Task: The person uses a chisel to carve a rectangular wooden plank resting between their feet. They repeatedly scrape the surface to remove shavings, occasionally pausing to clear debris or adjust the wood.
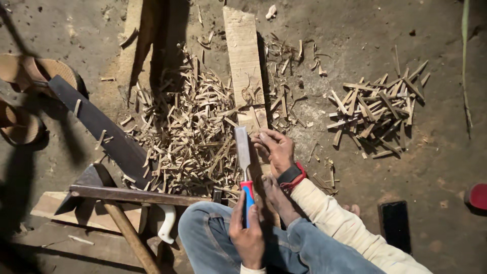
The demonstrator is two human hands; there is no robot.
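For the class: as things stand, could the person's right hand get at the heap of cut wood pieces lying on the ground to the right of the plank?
Probably yes. The right hand rests on the plank, and only bare dirt with a few scattered chips lies between it and the heap of cut wood pieces. Nothing blocks the way, though the arm would need to stretch.

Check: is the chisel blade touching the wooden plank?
Cannot tell. In the head view the chisel blade overlaps the wooden plank, gripped by the left hand; the right hand rests beside it, but top-down hides any gap.

Left hand (248,234) fisted, knuckles up, forearm near vertical; right hand (274,148) palm down, fingers bent, arm outstretched.
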